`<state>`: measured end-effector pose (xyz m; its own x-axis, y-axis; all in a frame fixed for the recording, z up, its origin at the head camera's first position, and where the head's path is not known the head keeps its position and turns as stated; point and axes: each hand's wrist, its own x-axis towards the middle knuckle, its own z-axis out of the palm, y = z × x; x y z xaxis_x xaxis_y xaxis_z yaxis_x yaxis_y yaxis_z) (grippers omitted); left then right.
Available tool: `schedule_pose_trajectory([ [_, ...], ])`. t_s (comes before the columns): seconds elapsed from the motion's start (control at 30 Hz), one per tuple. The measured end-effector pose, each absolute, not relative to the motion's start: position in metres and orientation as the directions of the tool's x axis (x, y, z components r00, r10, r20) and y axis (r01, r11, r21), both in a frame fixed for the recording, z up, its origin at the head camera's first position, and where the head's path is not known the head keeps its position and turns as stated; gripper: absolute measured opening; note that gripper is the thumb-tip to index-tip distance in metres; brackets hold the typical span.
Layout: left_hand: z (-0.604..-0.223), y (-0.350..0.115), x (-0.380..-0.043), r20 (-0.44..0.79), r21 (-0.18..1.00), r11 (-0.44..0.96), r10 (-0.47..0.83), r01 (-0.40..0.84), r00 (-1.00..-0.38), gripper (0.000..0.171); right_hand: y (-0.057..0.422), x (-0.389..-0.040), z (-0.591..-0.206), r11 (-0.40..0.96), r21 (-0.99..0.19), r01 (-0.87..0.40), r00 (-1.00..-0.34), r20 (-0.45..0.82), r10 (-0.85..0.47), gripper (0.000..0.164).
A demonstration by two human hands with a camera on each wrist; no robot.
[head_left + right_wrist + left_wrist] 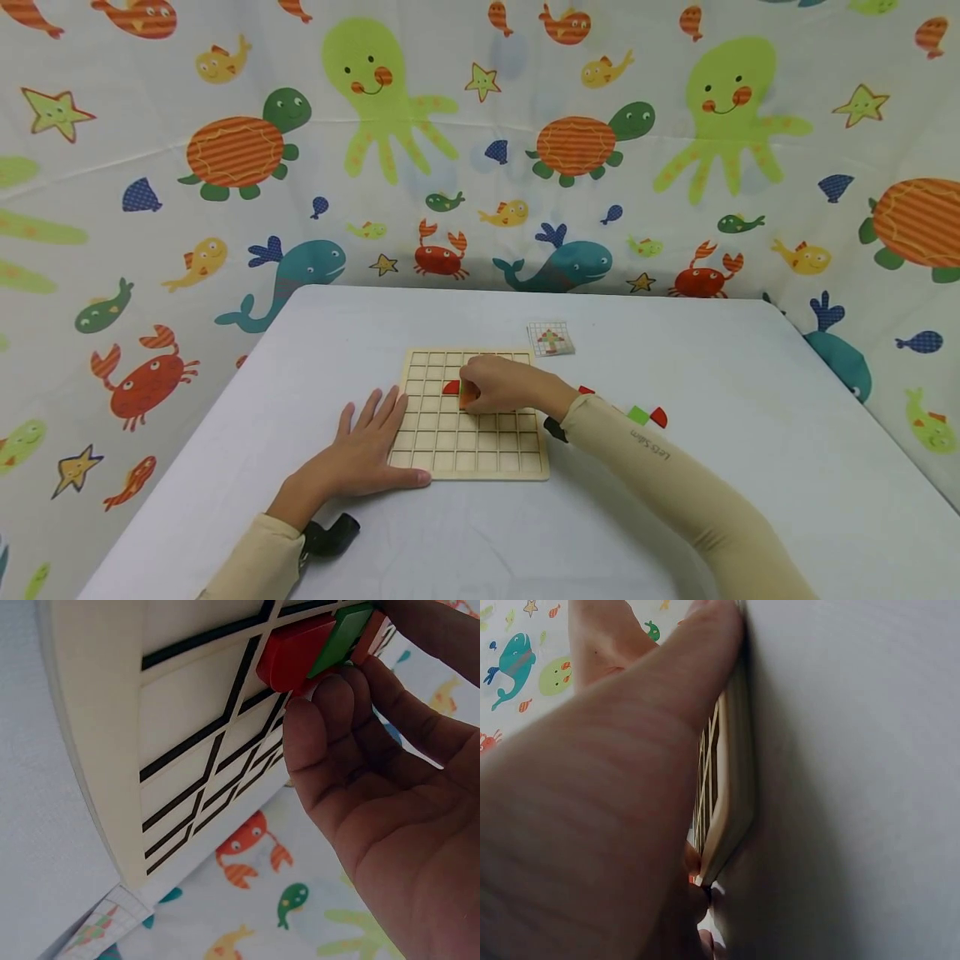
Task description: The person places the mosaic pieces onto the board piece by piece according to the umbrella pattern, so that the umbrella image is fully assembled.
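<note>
A light wooden grid board [435, 461] lies on the table. My left hand [371, 458] rests flat at the board's left edge, fingers spread and the thumb along its near corner. My right hand [506, 385] is over the middle of the board. In the right wrist view its thumb and fingertips pinch a small orange block [368, 636], partly hidden by the fingers. Beside that, a green block [340, 639] and a red rounded block [296, 654] sit on the grid; more red shows under the fingertips. The head view shows the red quarter-circle block [452, 387] left of the right hand.
Behind the board lies a pattern card [551, 338] with a gridded coloured figure. To the right, near the right forearm, are a green block [638, 415], a red quarter-circle block [659, 417] and another red block [586, 390]. A printed sea-animal cloth [465, 108] hangs behind the white table [375, 321].
</note>
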<state>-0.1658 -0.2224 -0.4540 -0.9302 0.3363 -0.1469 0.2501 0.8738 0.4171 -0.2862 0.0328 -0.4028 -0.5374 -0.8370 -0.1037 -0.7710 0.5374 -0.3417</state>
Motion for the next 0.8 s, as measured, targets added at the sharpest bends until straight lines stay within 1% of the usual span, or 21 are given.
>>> schedule_pose_trajectory([
  [0.17,-0.4549,-0.2220,-0.1666,-0.148,0.410,0.877,0.335,0.251,-0.931,0.134,0.0335,-0.2846,-0.4023,0.546,-0.329,-0.771,-0.545,-0.105,-0.832,0.020],
  [0.37,-0.4545,-0.2229,-0.1666,-0.142,0.415,0.874,0.336,0.252,-0.931,0.134,0.0339,-0.2832,-0.4019,0.532,-0.339,-0.776,-0.537,-0.086,-0.839,0.024],
  [0.73,-0.4543,-0.2236,-0.1677,-0.140,0.415,0.873,0.340,0.256,-0.930,0.134,0.0331,-0.2833,-0.4062,0.523,-0.315,-0.792,-0.535,-0.056,-0.843,0.023],
  [0.8,-0.4552,-0.2233,-0.1678,-0.142,0.416,0.872,0.343,0.258,-0.929,0.134,0.0344,-0.2824,-0.4053,0.531,-0.320,-0.785,-0.543,-0.059,-0.838,0.022],
])
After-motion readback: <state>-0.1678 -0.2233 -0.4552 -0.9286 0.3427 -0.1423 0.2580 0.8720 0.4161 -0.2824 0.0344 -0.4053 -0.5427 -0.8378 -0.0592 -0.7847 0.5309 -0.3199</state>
